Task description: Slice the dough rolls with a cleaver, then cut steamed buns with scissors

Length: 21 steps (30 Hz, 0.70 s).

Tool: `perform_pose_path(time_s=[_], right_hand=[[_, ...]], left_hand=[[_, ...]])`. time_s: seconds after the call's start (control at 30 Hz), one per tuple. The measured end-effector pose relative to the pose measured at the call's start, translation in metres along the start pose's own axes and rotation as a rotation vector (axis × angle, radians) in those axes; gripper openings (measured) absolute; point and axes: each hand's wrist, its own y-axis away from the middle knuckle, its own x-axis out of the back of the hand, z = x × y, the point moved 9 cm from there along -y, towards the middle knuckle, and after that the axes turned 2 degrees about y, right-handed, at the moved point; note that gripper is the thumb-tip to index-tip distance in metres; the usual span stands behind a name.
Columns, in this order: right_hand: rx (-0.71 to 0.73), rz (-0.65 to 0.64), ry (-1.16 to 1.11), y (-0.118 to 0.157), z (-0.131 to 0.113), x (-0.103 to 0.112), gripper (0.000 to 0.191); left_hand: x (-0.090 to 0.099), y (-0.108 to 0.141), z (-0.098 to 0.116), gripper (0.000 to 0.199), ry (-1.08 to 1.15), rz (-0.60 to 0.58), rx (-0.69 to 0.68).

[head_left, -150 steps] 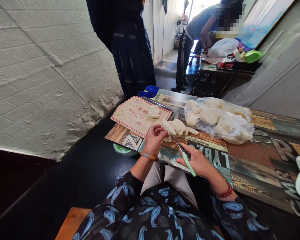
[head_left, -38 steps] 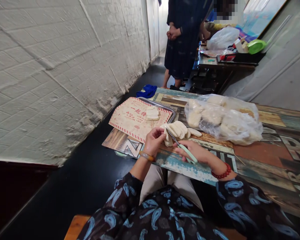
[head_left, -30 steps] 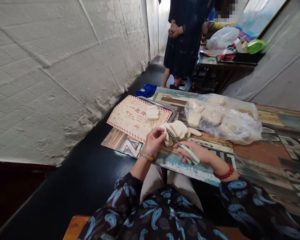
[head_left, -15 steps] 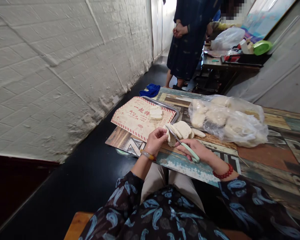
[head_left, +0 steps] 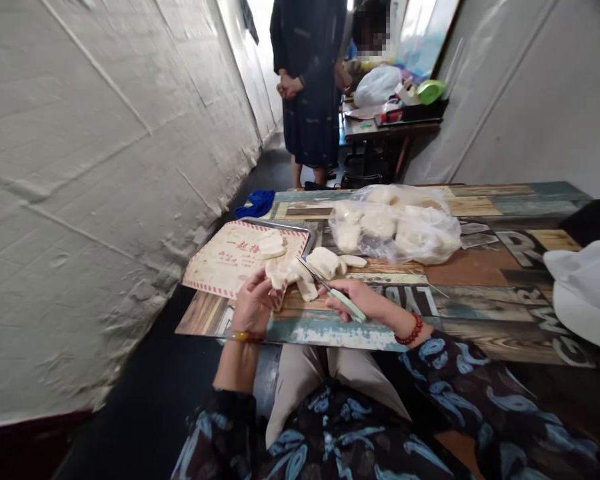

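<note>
On the left, my left hand [head_left: 255, 297] pinches a white slice of bread [head_left: 277, 273] by its near edge, just above the table. In my right hand [head_left: 353, 299] is a pair of scissors [head_left: 349, 305] with pale green handles. Their metal blades point up and left, close to the held slice; I cannot tell whether they touch it. More white bread slices [head_left: 324, 262] lie loosely behind the blades. Another small stack of slices [head_left: 271, 244] rests on a printed paper sheet [head_left: 215, 257], which partly covers a metal tray [head_left: 307, 235].
A clear plastic bag of round pale buns [head_left: 397, 223] sits behind my right hand on the patterned table [head_left: 475, 293]. A white cap [head_left: 587, 290] lies at right, a blue cloth [head_left: 255, 203] at the far left corner. Beyond stands a person [head_left: 310, 87] with hands clasped, beside another table [head_left: 395, 130].
My view has turned to the right, bringing the white cap into sight. My left hand has moved away from the scissors with the slice, which now shows more fully.
</note>
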Motion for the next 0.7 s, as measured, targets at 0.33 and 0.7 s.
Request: perform_pose_path(time_s=[0.33, 0.7], right_hand=[[0.389, 0.003, -0.039, 0.020, -0.013, 0.084, 0.058], [0.610, 0.119, -0.401, 0.069, -0.037, 0.151, 0.060]], left_hand=[[-0.124, -0.091, 0.018, 0.040, -0.712, -0.277, -0.267], [-0.307, -0.082, -0.018, 0.026, -1.057, -0.609, -0.706]])
